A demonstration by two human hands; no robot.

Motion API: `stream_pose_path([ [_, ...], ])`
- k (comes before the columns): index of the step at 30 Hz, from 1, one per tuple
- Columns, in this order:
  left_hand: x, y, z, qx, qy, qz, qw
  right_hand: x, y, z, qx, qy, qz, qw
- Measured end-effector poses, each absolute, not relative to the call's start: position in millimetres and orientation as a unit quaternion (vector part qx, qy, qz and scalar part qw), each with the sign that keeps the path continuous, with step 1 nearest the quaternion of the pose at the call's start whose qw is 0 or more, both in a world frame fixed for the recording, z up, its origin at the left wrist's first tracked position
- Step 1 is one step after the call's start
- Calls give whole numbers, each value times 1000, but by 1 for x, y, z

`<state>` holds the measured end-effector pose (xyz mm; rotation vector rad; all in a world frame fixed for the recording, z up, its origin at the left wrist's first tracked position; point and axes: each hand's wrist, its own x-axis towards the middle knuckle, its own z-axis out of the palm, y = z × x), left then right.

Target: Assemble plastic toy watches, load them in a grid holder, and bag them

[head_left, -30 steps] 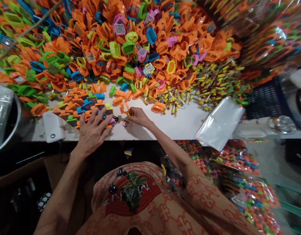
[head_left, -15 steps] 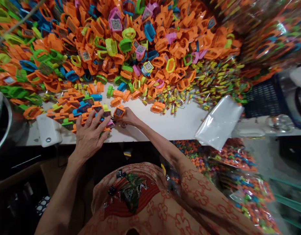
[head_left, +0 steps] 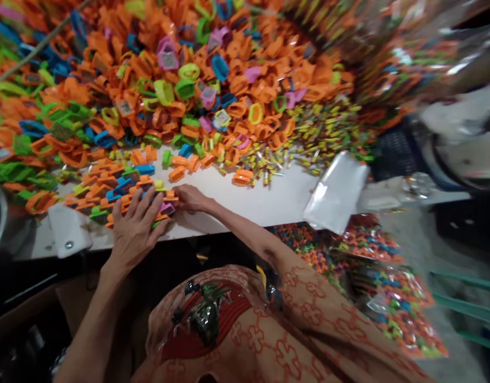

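An orange toy watch (head_left: 171, 195) sits at the right end of a tightly packed block of toy watches (head_left: 109, 187), its band touching the fingertips of the person's right hand (head_left: 192, 198). Those fingers are drawn close together; whether they grip the watch cannot be told, as the fingertips are partly hidden. The left hand (head_left: 134, 219) lies palm down across the block's near edge, fingers spread, pressing on several watches. The block, mostly orange with some blue, green and pink, rests on a white table (head_left: 245, 205). Left of the block stands a white box-shaped device (head_left: 68, 231). Beyond the block rises a large, loose heap of toy watches (head_left: 229, 85). Well to its right are small yellow tubes (head_left: 327, 125) and, nearer the person, clear plastic bags (head_left: 337, 191).
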<state>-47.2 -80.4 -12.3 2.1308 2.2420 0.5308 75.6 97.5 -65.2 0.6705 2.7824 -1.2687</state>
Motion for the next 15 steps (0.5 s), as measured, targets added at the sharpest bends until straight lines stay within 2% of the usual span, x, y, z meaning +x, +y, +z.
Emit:
stream_pose_path([
  [3, -57, -85, -6, 628, 739, 241, -38, 82, 93, -65, 242, 884, -399, -13],
  [6, -65, -83, -8, 562, 785, 260, -30, 105, 82, -72, 255, 872, -415, -43],
  [10, -50, -67, -21, 641, 712, 287, -15, 157, 60, -76, 291, 849, -433, -82],
  [15, -15, -30, -31, 709, 641, 294, -15, 245, 70, -70, 432, 789, -421, -117],
])
